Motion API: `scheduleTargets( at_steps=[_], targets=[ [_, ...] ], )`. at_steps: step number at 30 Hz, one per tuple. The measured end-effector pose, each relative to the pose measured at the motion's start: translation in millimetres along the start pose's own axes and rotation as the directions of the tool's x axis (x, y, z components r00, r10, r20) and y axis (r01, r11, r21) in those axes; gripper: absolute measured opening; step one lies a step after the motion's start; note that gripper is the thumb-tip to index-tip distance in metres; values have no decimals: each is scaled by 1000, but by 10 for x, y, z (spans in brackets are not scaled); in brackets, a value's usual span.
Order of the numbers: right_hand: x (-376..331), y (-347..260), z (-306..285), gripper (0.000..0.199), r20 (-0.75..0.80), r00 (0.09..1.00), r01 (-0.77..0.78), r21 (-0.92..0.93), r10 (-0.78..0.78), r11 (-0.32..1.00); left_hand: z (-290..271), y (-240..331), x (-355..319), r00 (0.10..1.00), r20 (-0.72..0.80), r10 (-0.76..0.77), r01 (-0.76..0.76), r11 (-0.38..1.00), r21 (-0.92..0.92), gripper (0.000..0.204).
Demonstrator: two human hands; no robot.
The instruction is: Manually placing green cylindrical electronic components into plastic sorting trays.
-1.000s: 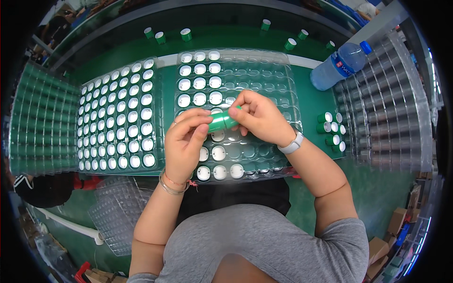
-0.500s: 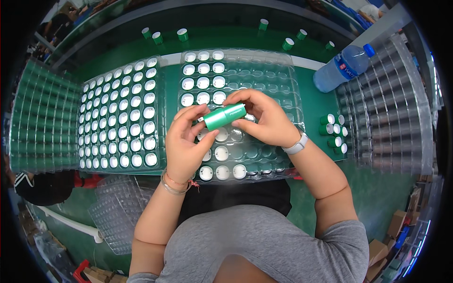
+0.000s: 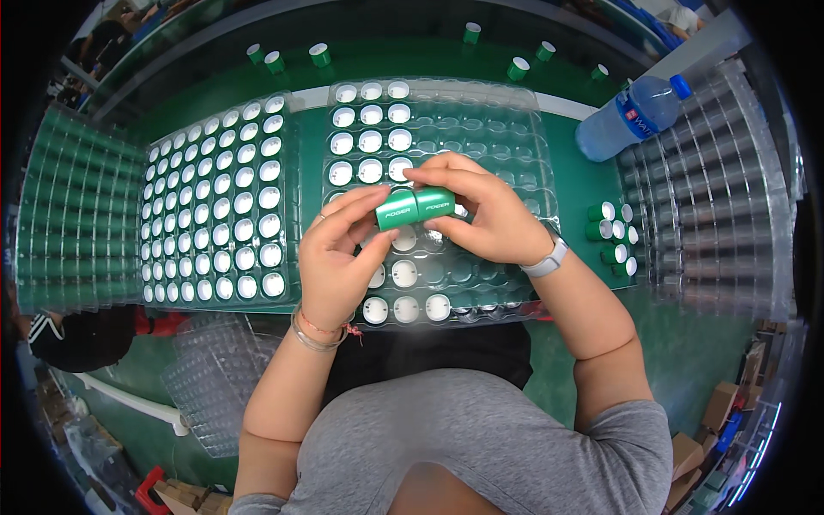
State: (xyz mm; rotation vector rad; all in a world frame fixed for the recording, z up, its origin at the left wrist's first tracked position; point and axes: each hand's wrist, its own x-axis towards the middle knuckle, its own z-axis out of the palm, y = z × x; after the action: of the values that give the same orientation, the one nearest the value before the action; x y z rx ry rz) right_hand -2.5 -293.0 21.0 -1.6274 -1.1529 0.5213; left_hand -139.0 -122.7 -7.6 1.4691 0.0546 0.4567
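Over the middle clear plastic tray [image 3: 493,150], both hands hold shiny green cylinders end to end. My left hand [image 3: 337,257] pinches one green cylinder [image 3: 396,211] between thumb and fingers. My right hand [image 3: 496,219] grips another green cylinder [image 3: 437,204] the same way. Their inner ends meet or nearly meet, with a dark seam between them and a slight bend at the joint. Pale lettering on each faces up. Below them, white-ended pieces, such as one white-topped cylinder [image 3: 400,140], fill the tray's left columns; the hands hide some pockets.
A second tray [image 3: 293,184] full of white-topped green cylinders lies at left. Stacked clear trays lean at the far left [image 3: 77,215] and right [image 3: 712,197]. A blue-capped water bottle [image 3: 624,122] and several loose green cylinders [image 3: 620,229] are at right; more stand along the back.
The two green cylinders have turned from a slant to nearly level. Lettering now shows on the left one too, and a seam between them is plainer.
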Motion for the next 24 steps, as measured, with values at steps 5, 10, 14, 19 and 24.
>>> scheduleTargets(
  at_steps=[5, 10, 14, 19, 24],
  targets=[
    [-20, 88, 9, 42, -21, 998, 64, -19, -64, 998, -51, -49, 28, 999, 24, 24, -24, 1000, -9, 44],
    [-8, 33, 1, 33, 34, 973, -230, 179, 228, 957, -28, 80, 53, 964, 50, -262, 257, 862, -437, 45],
    [13, -6, 27, 33, 32, 960, -278, 216, 278, 936, -128, -59, 32, 965, 131, -225, 260, 856, -447, 41],
    [-5, 128, 23, 37, 71, 989, -148, 396, 131, 906, -80, -73, 31, 985, 170, -15, -18, 982, 189, 36],
    [-21, 106, 95, 44, 7, 996, -82, 494, 90, 866, 30, 37, 11, 998, -2, -61, 60, 992, -109, 71]
  ],
)
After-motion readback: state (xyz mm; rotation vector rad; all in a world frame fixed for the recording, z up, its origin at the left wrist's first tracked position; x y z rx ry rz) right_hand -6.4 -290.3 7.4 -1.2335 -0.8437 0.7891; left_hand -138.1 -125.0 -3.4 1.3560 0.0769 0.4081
